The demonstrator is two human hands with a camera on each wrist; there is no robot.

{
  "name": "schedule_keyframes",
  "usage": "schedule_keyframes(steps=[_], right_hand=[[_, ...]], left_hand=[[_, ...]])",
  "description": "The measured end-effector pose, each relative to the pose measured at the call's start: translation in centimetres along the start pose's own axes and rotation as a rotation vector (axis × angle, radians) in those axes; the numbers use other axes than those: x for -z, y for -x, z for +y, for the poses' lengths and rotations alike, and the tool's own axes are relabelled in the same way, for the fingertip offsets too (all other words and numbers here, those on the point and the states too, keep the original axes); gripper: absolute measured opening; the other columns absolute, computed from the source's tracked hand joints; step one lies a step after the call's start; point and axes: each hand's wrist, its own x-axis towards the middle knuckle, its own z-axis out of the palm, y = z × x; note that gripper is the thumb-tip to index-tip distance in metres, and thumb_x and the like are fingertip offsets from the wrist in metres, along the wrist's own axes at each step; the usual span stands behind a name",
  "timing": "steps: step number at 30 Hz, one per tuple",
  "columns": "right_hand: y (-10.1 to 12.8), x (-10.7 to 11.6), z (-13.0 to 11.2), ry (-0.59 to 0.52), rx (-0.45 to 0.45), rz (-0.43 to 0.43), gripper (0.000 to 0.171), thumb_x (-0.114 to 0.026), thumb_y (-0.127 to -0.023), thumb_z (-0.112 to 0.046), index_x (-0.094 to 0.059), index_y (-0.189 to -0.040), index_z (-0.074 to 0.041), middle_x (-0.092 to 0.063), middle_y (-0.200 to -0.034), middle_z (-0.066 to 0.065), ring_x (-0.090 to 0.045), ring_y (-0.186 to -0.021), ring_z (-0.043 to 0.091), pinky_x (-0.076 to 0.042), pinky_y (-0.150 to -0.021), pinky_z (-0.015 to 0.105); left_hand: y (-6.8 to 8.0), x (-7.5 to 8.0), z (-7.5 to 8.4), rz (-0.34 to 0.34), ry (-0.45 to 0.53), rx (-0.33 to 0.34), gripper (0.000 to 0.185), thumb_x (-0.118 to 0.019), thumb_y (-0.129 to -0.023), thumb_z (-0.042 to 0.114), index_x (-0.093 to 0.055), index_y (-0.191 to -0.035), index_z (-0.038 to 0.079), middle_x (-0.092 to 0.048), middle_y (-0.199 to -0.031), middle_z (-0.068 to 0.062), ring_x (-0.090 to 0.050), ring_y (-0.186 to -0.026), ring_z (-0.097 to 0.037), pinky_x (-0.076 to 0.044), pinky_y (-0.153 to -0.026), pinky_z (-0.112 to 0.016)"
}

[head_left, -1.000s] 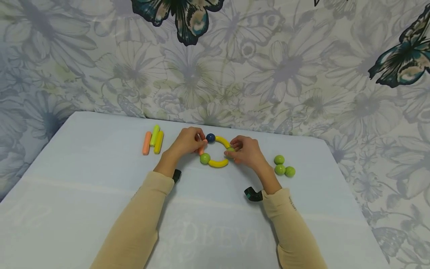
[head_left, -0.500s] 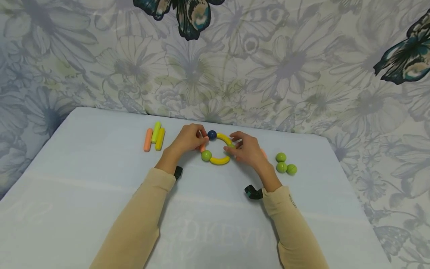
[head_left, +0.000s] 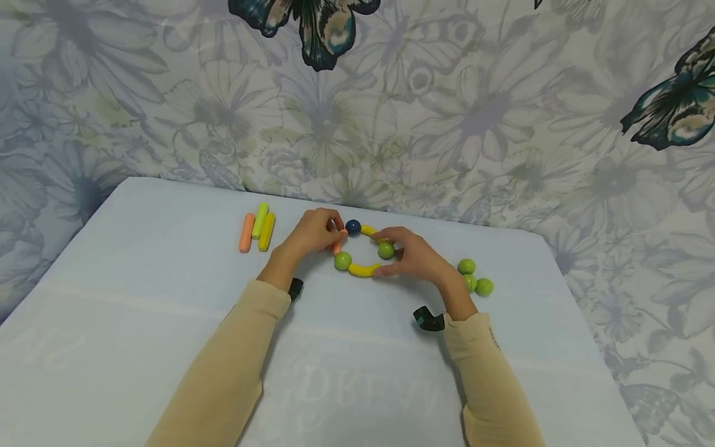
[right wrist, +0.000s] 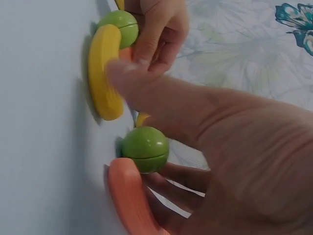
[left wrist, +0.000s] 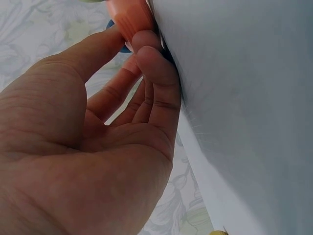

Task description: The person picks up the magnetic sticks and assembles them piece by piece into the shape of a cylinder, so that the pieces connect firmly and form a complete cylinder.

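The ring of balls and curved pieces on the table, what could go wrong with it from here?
The right hand is spread around a green ball, so a bump might roll it out of place. Its thumb is at the front yellow piece, which could get nudged out of line. The left hand pinches an orange piece near the dark blue ball; a slip might open a gap there.
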Motion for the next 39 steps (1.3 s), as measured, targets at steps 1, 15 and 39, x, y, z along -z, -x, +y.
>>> schedule_keyframes(steps=[1,15,39], right_hand=[[0.05,-0.04,0.07,0.032,0.016,-0.010,0.069,-0.093,-0.082,-0.034,-0.065,-0.142,-0.018,-0.052,-0.155,0.009,-0.054,-0.131,0.031,-0.050,-0.106,0.049],[-0.14,-0.76,-0.19,0.091,0.071,0.006,0.027,-0.087,-0.088,-0.020,-0.078,-0.112,-0.019,-0.049,-0.156,0.017,-0.040,-0.149,0.041,-0.029,-0.122,0.061],[-0.04,-0.50,-0.57,0.049,0.118,-0.046,0.022,-0.081,-0.089,-0.012,-0.075,-0.110,-0.016,-0.052,-0.155,0.016,-0.039,-0.152,0.032,-0.050,-0.106,0.048]], left_hand=[[-0.01,-0.04,0.03,-0.001,-0.002,0.004,0.017,-0.073,-0.101,0.023,-0.072,-0.105,0.007,-0.064,-0.080,-0.007,-0.059,-0.062,-0.017,-0.048,-0.066,-0.030],[-0.29,-0.25,-0.24,0.007,-0.015,0.008,0.018,-0.073,-0.101,0.025,-0.072,-0.106,0.008,-0.066,-0.085,-0.008,-0.060,-0.069,-0.020,-0.048,-0.067,-0.031],[-0.34,-0.13,0.02,-0.004,-0.010,0.024,0.016,-0.073,-0.101,0.022,-0.072,-0.106,0.007,-0.063,-0.083,-0.007,-0.059,-0.064,-0.017,-0.048,-0.062,-0.027]])
